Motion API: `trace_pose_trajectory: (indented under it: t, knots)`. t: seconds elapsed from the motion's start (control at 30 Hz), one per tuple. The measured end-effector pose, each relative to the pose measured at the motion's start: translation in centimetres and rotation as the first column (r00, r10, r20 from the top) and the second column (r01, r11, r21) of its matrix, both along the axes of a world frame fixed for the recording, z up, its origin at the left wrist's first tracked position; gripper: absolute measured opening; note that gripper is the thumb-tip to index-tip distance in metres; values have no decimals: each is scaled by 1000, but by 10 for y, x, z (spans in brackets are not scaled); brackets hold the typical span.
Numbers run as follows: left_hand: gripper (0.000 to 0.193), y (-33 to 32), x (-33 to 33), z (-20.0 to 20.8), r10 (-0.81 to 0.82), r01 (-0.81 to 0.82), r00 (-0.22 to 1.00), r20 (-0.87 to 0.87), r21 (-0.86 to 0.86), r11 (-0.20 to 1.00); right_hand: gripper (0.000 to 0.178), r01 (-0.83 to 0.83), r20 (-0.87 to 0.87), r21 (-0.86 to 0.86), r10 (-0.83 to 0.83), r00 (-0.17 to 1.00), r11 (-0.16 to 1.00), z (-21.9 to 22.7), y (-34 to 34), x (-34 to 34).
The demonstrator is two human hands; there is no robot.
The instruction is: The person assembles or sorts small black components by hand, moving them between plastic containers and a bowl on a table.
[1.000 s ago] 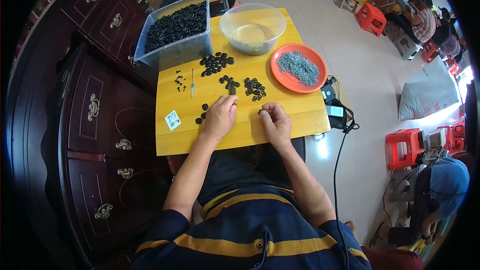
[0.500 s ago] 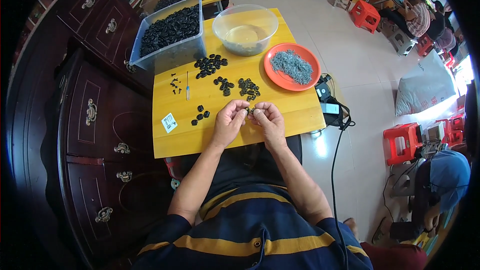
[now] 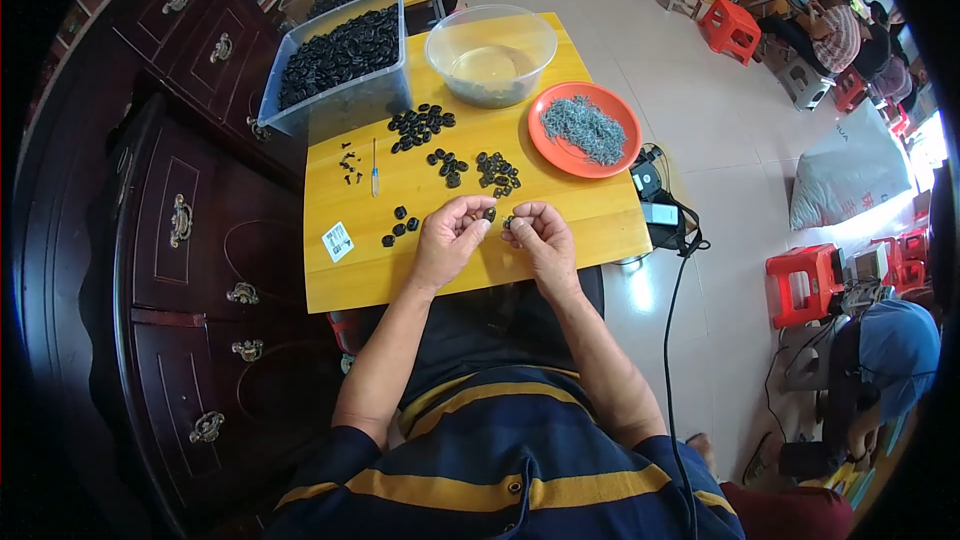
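Note:
Over the front part of the yellow table [image 3: 400, 285], my left hand [image 3: 452, 240] pinches a small black oval part [image 3: 489, 213] between thumb and fingertips. A short gap away, my right hand [image 3: 541, 240] is closed on another small dark piece [image 3: 509, 223], mostly covered by the fingers. Just beyond my hands lies a group of black ring-like parts [image 3: 497, 172]. Two more groups, black oval parts [image 3: 446, 168] and a larger pile of black parts [image 3: 421, 128], lie farther back. Several black pieces [image 3: 400, 227] sit left of my left hand.
An orange plate [image 3: 633, 152] of small metal springs or pins stands at the right. Behind are a clear plastic bowl [image 3: 490, 40] and a bin [image 3: 335, 118] full of black parts. A thin screwdriver [image 3: 375, 180], small black bits [image 3: 350, 168] and a white label [image 3: 338, 242] lie left.
My hands have drawn slightly apart; the left has shifted a little left, the right a little right. A gap now shows between the two pieces they hold.

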State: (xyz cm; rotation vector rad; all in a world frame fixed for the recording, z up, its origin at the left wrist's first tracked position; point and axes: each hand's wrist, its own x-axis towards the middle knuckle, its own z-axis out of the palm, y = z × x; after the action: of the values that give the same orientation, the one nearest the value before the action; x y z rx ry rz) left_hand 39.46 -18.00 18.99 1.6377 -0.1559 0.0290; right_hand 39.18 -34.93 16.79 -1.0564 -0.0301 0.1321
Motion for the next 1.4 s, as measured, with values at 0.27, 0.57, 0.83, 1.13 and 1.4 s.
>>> trace_pose_trajectory:
  t: [0.27,0.57,0.83,1.13,1.4]
  knots:
    - [28,-5,-4,7,-47,44,998,51,51,998,12,-3,-9,-32,3,1000,999,-1,1,-2]
    - [25,-5,-5,17,-91,73,989,113,154,985,16,-16,-46,-76,13,999,997,3,2,-5]
    - [23,-2,-4,34,-191,128,966,173,318,939,14,-143,-146,-109,126,981,984,11,-6,-5]
    - [45,-20,-13,45,-111,-251,860,499,601,759,15,-154,-257,75,168,952,985,17,0,-8]
    - [33,-22,-13,34,-123,-289,856,502,663,691,8,-112,-237,175,152,959,978,4,2,-5]
